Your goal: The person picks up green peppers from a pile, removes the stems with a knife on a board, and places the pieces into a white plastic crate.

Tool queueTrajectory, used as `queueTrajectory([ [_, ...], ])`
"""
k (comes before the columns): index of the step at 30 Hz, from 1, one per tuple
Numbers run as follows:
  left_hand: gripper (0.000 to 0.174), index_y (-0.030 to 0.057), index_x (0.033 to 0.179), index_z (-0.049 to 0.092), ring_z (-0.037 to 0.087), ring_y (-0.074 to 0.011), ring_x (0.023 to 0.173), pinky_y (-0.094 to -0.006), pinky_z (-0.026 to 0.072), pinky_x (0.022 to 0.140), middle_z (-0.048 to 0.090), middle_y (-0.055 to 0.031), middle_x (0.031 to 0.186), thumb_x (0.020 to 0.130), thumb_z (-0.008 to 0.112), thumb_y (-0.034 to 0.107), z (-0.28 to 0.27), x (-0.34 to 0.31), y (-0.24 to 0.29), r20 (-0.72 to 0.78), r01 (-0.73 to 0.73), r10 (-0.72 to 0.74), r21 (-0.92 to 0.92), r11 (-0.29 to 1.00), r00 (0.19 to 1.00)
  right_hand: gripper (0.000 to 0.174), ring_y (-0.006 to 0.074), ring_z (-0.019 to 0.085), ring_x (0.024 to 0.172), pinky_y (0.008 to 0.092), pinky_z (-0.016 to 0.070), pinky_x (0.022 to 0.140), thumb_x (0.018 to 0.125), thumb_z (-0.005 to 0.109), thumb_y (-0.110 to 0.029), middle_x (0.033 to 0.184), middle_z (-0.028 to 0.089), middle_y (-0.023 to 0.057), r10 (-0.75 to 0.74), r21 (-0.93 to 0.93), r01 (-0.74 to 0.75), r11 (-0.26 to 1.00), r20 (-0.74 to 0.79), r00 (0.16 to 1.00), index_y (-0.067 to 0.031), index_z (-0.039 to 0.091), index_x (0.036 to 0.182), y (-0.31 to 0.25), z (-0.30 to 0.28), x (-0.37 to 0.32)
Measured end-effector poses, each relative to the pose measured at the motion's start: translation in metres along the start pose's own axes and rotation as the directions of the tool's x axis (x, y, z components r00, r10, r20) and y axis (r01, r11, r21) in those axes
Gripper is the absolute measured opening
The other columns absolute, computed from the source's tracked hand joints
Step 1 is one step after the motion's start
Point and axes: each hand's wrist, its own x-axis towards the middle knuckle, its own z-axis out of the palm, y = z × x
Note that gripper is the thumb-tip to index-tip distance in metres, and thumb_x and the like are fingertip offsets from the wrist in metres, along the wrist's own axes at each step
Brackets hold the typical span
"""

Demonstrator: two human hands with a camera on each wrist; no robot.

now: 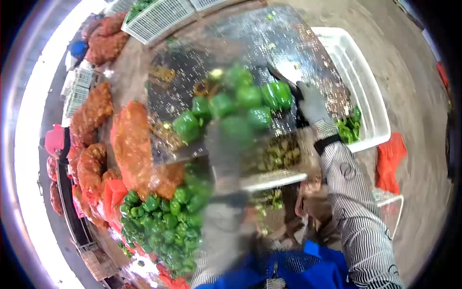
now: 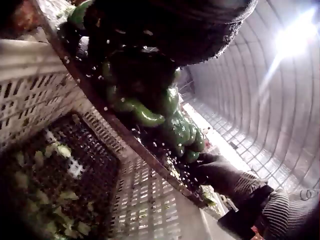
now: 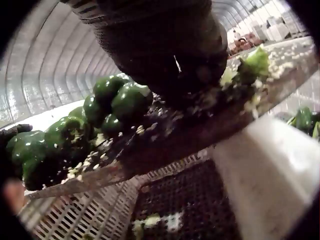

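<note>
Several green bell peppers (image 1: 222, 104) lie grouped on a wet, dark board (image 1: 231, 36) strewn with pale seeds. My gloved left hand (image 1: 225, 149), blurred in the head view, is over the near side of the group beside a blurred pepper; I cannot tell if it grips that one. In the left wrist view the same hand (image 2: 165, 30) looms dark above peppers (image 2: 142, 114). My gloved right hand (image 1: 314, 103) is at the board's right part, holding a dark, thin knife (image 1: 277, 73), its tip pointing away. Right beside it sits a glossy pepper (image 1: 277, 95).
A white bin (image 1: 378, 108) at right contains green pieces. Under the board's near edge stands a perforated crate (image 2: 145, 200) with scraps in it. A heap of green peppers (image 1: 163, 224) lies at lower left, below orange mesh sacks (image 1: 132, 139). Light crates (image 1: 161, 19) stand beyond.
</note>
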Motion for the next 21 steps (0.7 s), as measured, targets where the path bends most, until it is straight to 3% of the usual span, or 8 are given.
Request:
queueTrajectory([
  [4, 0.069, 0.0201, 0.146, 0.034, 0.036, -0.0252, 0.135, -0.0366, 0.0385, 0.111, 0.040, -0.0046, 0.146, 0.083, 0.060, 0.008, 0.025, -0.001, -0.019, -0.055, -0.383, 0.444, 0.420, 0.823, 0.894, 0.039, 0.0275, 0.061, 0.099, 0.0388, 0.0489, 0.085, 0.084, 0.055, -0.011, 0.104, 0.063, 0.0177, 0.187, 0.507, -0.158, 0.847, -0.006, 0.982, -0.0027, 0.055, 0.121, 0.010, -0.006, -0.002],
  [9, 0.059, 0.0189, 0.142, 0.038, 0.046, -0.0247, 0.127, -0.0358, 0.0483, 0.102, 0.047, -0.0059, 0.137, 0.087, 0.058, 0.019, 0.015, 0.002, 0.012, 0.291, 0.190, -0.232, 0.165, 0.968, 0.928, 0.035, 0.0127, 0.050, 0.065, 0.0274, 0.0432, 0.058, 0.089, 0.057, -0.022, 0.082, 0.057, 0.0041, 0.125, 0.714, -0.146, 0.685, 0.083, 0.989, -0.0015, 0.056, 0.117, -0.053, -0.057, -0.115],
  [10, 0.056, 0.0172, 0.141, 0.040, 0.050, -0.0244, 0.123, -0.0365, 0.0499, 0.099, 0.048, -0.0069, 0.135, 0.089, 0.057, 0.027, 0.025, -0.018, -0.003, -0.119, -0.199, 0.322, 0.576, 0.793, 0.939, 0.034, 0.0152, 0.052, 0.066, 0.0301, 0.0444, 0.060, 0.089, 0.058, -0.023, 0.080, 0.058, 0.0064, 0.078, 0.692, -0.091, 0.716, 0.050, 0.996, -0.0015, 0.056, 0.115, -0.056, -0.042, -0.129],
  [11, 0.004, 0.0105, 0.089, 0.060, 0.062, -0.0155, 0.080, -0.0299, 0.0539, 0.073, 0.061, -0.0064, 0.088, 0.090, 0.056, 0.011, 0.002, -0.023, 0.011, -0.042, 0.017, 0.553, 0.999, 0.049, 0.832, 0.034, 0.0176, 0.055, 0.066, 0.0328, 0.0456, 0.061, 0.088, 0.058, -0.024, 0.079, 0.059, 0.0086, 0.031, 0.666, -0.041, 0.745, 0.028, 0.999, -0.0014, 0.055, 0.114, -0.065, -0.031, -0.145],
  [13, 0.047, 0.0068, 0.142, 0.038, 0.039, -0.0285, 0.134, -0.0380, 0.0391, 0.108, 0.039, -0.0163, 0.145, 0.099, 0.045, 0.025, -0.041, -0.034, 0.027, 0.223, -0.251, 0.170, 0.412, 0.876, 0.960, 0.036, 0.0259, 0.061, 0.070, 0.0390, 0.0474, 0.066, 0.088, 0.059, -0.024, 0.079, 0.060, 0.0152, 0.024, 0.667, -0.118, 0.736, 0.149, 0.989, -0.0020, 0.053, 0.116, -0.089, -0.043, -0.173],
  [16, 0.046, 0.0029, 0.142, 0.036, 0.033, -0.0308, 0.138, -0.0380, 0.0312, 0.113, 0.035, -0.0194, 0.148, 0.101, 0.040, 0.023, 0.036, -0.022, -0.033, -0.062, 0.048, -0.070, -0.306, 0.951, 0.996, 0.045, 0.0368, 0.064, 0.080, 0.0456, 0.0483, 0.073, 0.087, 0.059, -0.022, 0.086, 0.063, 0.0218, -0.007, 0.553, -0.142, 0.821, 0.259, 0.966, -0.0053, 0.047, 0.128, -0.099, -0.024, -0.178],
  [19, 0.047, 0.0014, 0.142, 0.036, 0.033, -0.0312, 0.138, -0.0377, 0.0291, 0.114, 0.035, -0.0187, 0.147, 0.101, 0.040, 0.024, -0.037, -0.041, 0.021, -0.088, -0.163, 0.149, -0.192, 0.968, 0.985, 0.048, 0.0380, 0.064, 0.083, 0.0471, 0.0489, 0.076, 0.088, 0.059, -0.021, 0.090, 0.063, 0.0232, -0.026, 0.504, -0.148, 0.851, 0.322, 0.946, -0.0058, 0.045, 0.132, -0.114, -0.024, -0.180],
  [21, 0.047, 0.0017, 0.142, 0.036, 0.033, -0.0322, 0.137, -0.0373, 0.0294, 0.114, 0.035, -0.0189, 0.147, 0.101, 0.040, 0.025, -0.104, -0.036, 0.060, 0.367, 0.021, 0.005, -0.068, 0.997, 0.930, 0.050, 0.0380, 0.064, 0.085, 0.0476, 0.0493, 0.077, 0.088, 0.059, -0.020, 0.092, 0.064, 0.0235, -0.029, 0.466, -0.155, 0.871, 0.364, 0.931, -0.0065, 0.044, 0.134, -0.120, -0.023, -0.181],
])
